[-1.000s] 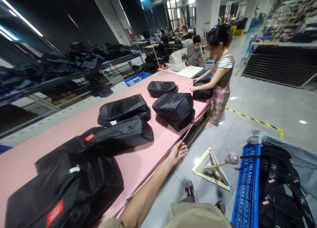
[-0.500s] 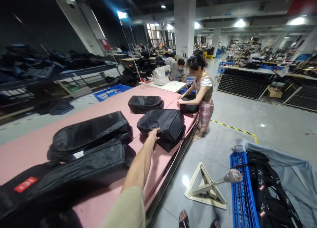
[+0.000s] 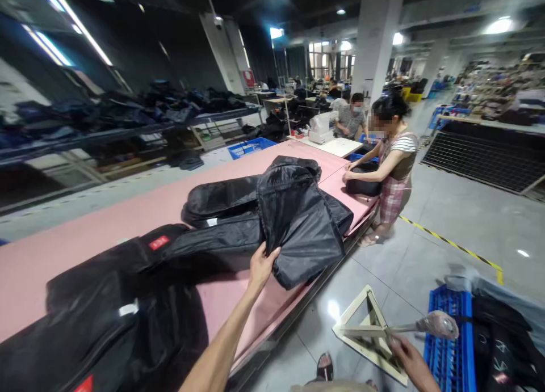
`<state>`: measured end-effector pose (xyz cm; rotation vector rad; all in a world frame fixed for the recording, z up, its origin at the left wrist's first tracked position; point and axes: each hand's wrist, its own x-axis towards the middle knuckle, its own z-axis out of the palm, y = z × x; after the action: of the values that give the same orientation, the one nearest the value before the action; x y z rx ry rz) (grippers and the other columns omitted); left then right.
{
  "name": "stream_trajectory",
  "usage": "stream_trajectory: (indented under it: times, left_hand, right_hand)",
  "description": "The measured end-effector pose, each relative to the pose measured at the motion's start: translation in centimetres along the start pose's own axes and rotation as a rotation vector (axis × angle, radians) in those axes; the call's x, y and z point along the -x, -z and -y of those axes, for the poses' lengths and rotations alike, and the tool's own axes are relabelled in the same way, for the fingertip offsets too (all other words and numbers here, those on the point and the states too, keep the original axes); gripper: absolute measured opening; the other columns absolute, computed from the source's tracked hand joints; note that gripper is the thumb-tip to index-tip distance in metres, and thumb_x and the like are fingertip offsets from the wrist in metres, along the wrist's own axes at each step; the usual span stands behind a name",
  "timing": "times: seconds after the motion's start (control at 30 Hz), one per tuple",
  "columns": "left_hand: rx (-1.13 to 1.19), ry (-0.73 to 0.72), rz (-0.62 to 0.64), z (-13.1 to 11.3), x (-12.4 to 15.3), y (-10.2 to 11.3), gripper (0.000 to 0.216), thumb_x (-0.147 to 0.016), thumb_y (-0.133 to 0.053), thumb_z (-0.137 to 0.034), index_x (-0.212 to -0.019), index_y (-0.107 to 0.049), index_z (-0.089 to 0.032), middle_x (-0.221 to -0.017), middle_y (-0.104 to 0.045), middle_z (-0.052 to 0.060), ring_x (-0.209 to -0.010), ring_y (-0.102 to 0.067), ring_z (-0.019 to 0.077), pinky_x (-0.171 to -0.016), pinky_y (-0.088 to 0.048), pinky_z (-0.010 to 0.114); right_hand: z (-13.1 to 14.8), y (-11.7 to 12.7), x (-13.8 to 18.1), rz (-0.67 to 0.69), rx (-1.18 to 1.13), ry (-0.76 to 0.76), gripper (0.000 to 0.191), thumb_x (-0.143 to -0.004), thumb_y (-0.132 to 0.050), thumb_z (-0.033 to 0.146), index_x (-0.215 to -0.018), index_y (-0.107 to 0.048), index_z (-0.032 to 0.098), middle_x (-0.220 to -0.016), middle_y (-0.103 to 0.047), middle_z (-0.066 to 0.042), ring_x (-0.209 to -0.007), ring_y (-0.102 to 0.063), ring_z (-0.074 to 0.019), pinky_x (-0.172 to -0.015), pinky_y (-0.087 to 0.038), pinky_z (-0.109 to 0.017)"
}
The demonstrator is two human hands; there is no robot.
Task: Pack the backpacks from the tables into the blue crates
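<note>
My left hand [image 3: 261, 264] is closed on the edge of a black fabric bag [image 3: 303, 222] and holds it lifted and tilted above the pink table [image 3: 106, 227]. More black bags lie beside it: two long ones [image 3: 217, 199] behind and a pile with red labels [image 3: 119, 312] nearer to me. My right hand [image 3: 407, 359] is low at the right, its fingers stretched toward a pale triangular stand [image 3: 369, 329] on the floor that carries a rod with a wrapped end [image 3: 438, 324]. It holds nothing that I can see.
A person in a striped top [image 3: 394, 159] handles another black bag [image 3: 364, 185] at the table's far end. Another person sits by a sewing machine [image 3: 320, 128]. A blue crate [image 3: 451, 352] and dark straps lie on the floor at right. Shelves of dark goods line the left.
My left hand has taken hold of the black bag and pulled it up and toward me off the stack. My right hand has come into view by the triangular stand.
</note>
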<state>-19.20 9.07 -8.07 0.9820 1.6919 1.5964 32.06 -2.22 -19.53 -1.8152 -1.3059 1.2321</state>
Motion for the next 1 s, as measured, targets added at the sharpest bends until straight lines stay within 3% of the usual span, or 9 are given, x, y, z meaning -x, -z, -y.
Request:
stream_trajectory:
  times: [0.1,0.23,0.33,0.43,0.53,0.67,0.77,0.9,1.0]
  left_hand:
    - [-0.089,0.013,-0.089,3.5,5.8,2.7,0.070,-0.075,-0.085,-0.059,-0.130,-0.075,-0.016,-0.135,-0.080,0.017,-0.130,-0.071,0.0378,-0.121,-0.051,0.055]
    - [-0.154,-0.029,-0.152,7.0,11.9,3.0,0.092,-0.081,-0.084,-0.051,-0.163,-0.053,-0.022,-0.162,-0.065,0.016,-0.149,-0.061,0.0354,-0.128,-0.048,0.052]
    - [-0.146,-0.021,-0.201,8.0,14.9,2.7,0.084,-0.085,-0.076,-0.048,-0.160,-0.055,-0.016,-0.144,-0.075,0.020,-0.135,-0.071,0.0376,-0.118,-0.057,0.057]
    - [-0.193,0.019,-0.304,7.4,16.7,3.2,0.096,-0.083,-0.081,-0.036,-0.169,-0.043,-0.016,-0.151,-0.071,0.022,-0.139,-0.069,0.0368,-0.122,-0.055,0.056]
    - [-0.408,-0.107,-0.407,6.0,18.0,3.7,0.110,-0.086,-0.086,-0.029,-0.179,-0.027,-0.021,-0.180,-0.042,0.022,-0.167,-0.042,0.0362,-0.137,-0.039,0.054]
    - [-0.704,-0.412,-0.378,3.8,19.6,3.4,0.081,-0.098,-0.074,-0.017,-0.173,-0.044,-0.029,-0.186,-0.029,0.018,-0.172,-0.033,0.0373,-0.135,-0.041,0.060]
    - [-0.827,-0.641,-0.349,2.8,20.8,2.7,0.065,-0.098,-0.070,-0.006,-0.157,-0.064,-0.032,-0.183,-0.039,0.015,-0.171,-0.035,0.0356,-0.135,-0.039,0.062]
    - [-0.830,-0.864,-0.141,4.0,23.9,2.0,0.060,-0.098,-0.063,-0.001,-0.152,-0.069,-0.028,-0.144,-0.080,0.009,-0.161,-0.053,0.0314,-0.140,-0.021,0.073]
    - [-0.785,-0.813,0.243,7.8,27.4,2.4,0.068,-0.097,-0.050,0.004,-0.157,-0.064,-0.026,-0.138,-0.083,0.006,-0.145,-0.069,0.0226,-0.136,-0.041,0.059]
  right_hand:
    - [7.0,-2.6,-5.9,0.096,-0.050,0.137,0.083,-0.077,-0.071,0.085,-0.134,-0.078,0.024,-0.142,-0.078,-0.015,-0.140,-0.070,-0.0417,-0.121,-0.057,-0.058]
    - [18.4,-8.2,-9.7,0.301,-0.075,0.411,0.110,-0.086,-0.068,0.079,-0.174,-0.039,0.020,-0.179,-0.043,-0.020,-0.162,-0.049,-0.0349,-0.134,-0.042,-0.057]
    - [23.7,-12.6,-9.5,0.433,0.039,0.628,0.101,-0.091,-0.070,0.072,-0.174,-0.040,0.023,-0.179,-0.044,-0.017,-0.165,-0.043,-0.0324,-0.140,-0.031,-0.058]
    - [25.4,-15.3,-8.2,0.434,0.175,0.694,0.089,-0.097,-0.068,0.069,-0.171,-0.046,0.024,-0.171,-0.053,-0.018,-0.160,-0.048,-0.0339,-0.137,-0.034,-0.060]
    - [26.3,-16.4,-6.8,0.354,0.239,0.702,0.088,-0.101,-0.064,0.066,-0.172,-0.043,0.018,-0.167,-0.054,-0.022,-0.158,-0.050,-0.0355,-0.135,-0.038,-0.062]
    - [28.3,-16.9,-4.7,0.248,0.194,0.917,0.073,-0.110,-0.054,0.048,-0.175,-0.038,0.019,-0.172,-0.047,-0.020,-0.162,-0.044,-0.0295,-0.139,-0.035,-0.056]
    - [29.7,-16.7,-3.0,0.358,0.287,1.166,0.064,-0.109,-0.053,0.033,-0.173,-0.045,0.026,-0.178,-0.038,-0.016,-0.169,-0.032,-0.0286,-0.140,-0.031,-0.058]
    - [30.6,-16.1,-1.9,0.553,0.585,1.285,0.076,-0.101,-0.074,0.041,-0.172,-0.048,0.030,-0.188,-0.019,-0.015,-0.176,-0.008,-0.0406,-0.138,-0.025,-0.071]
    - [30.9,-16.5,-1.8,0.543,0.751,1.288,0.109,-0.088,-0.091,0.043,-0.179,-0.033,0.030,-0.190,-0.014,-0.018,-0.176,-0.007,-0.0461,-0.137,-0.022,-0.077]
